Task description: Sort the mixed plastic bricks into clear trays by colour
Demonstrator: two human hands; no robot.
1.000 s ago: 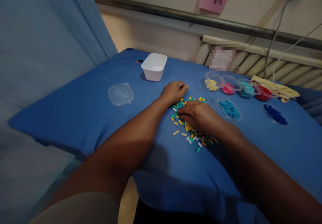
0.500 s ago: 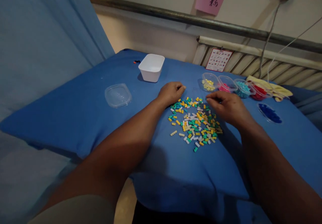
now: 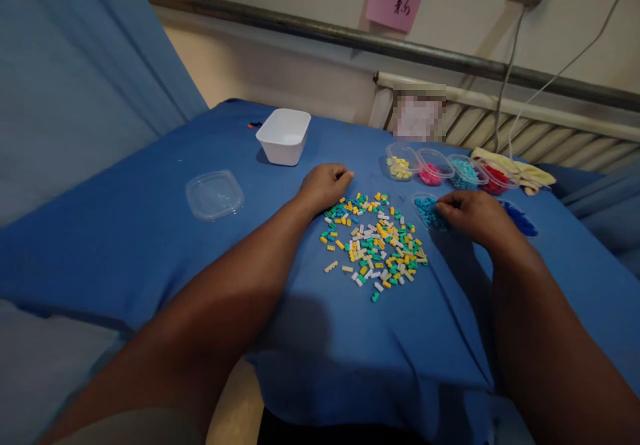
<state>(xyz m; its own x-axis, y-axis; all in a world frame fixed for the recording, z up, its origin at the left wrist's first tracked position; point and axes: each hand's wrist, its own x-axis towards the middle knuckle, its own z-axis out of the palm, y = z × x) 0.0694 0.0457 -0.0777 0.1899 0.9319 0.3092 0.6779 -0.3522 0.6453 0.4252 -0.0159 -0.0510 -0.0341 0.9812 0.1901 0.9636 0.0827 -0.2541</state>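
A loose pile of small toy building bricks [image 3: 383, 240] in yellow, green, white and cream lies on the blue cloth in front of me. My left hand [image 3: 326, 186] rests at the pile's upper left edge with its fingers curled; whatever is inside them is hidden. Over the right rim of a clear tub of medium-blue bricks [image 3: 427, 212], my right hand [image 3: 473, 213] has thumb and fingertips pinched together. Too little shows to tell what the pinch holds. Dark-blue bricks [image 3: 520, 220] lie partly behind the right hand.
Clear tubs of pale-yellow bricks [image 3: 400, 167], pink bricks [image 3: 431, 174], turquoise bricks [image 3: 465, 174] and red bricks [image 3: 496, 178] line the back right. A yellow cloth [image 3: 530, 175] lies beside them. A white bin [image 3: 284, 140] and a clear lid [image 3: 215, 195] stand left.
My right hand has moved right from the pile's edge to the medium-blue tub, which now shows. The left hand stays by the pile. The whole view has shifted slightly.
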